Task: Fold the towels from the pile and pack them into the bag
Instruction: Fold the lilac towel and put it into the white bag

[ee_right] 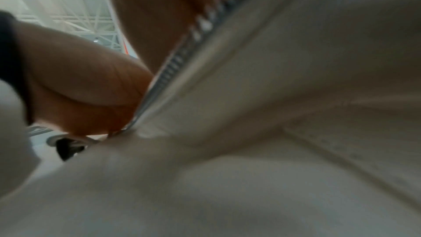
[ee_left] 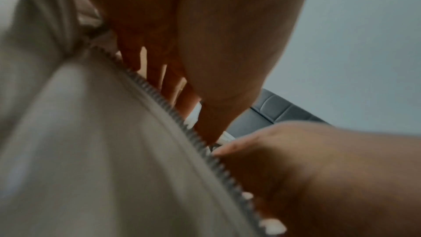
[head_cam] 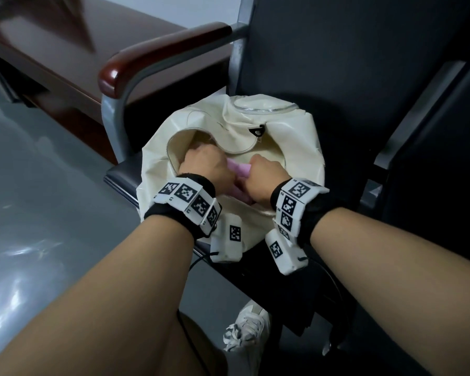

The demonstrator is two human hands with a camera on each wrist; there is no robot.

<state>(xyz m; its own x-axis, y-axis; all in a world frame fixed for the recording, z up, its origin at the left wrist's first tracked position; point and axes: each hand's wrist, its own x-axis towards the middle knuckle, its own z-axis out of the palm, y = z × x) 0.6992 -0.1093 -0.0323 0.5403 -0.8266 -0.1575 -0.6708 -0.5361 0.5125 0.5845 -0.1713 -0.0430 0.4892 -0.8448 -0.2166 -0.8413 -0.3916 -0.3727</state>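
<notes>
Here, the cream bag [head_cam: 282,137] sits on the seat of a dark chair [head_cam: 337,63], and everything else I place by that bag. Past it rises the chair's back; off its far left side curves a reddish wooden armrest [head_cam: 158,52] on a grey metal frame, with a dark wooden desk [head_cam: 65,50] beyond. Grey glossy floor [head_cam: 38,199] spreads to the bag's left. Its zip [ee_left: 159,100] is undone and the mouth gapes. Inside lies a pink towel [head_cam: 240,169], showing between my two hands. My left hand [head_cam: 206,164] reaches into the mouth with fingers curled downward; my right hand [head_cam: 263,175] is curled too, beside the towel. Whether either has hold of the towel I cannot tell.
</notes>
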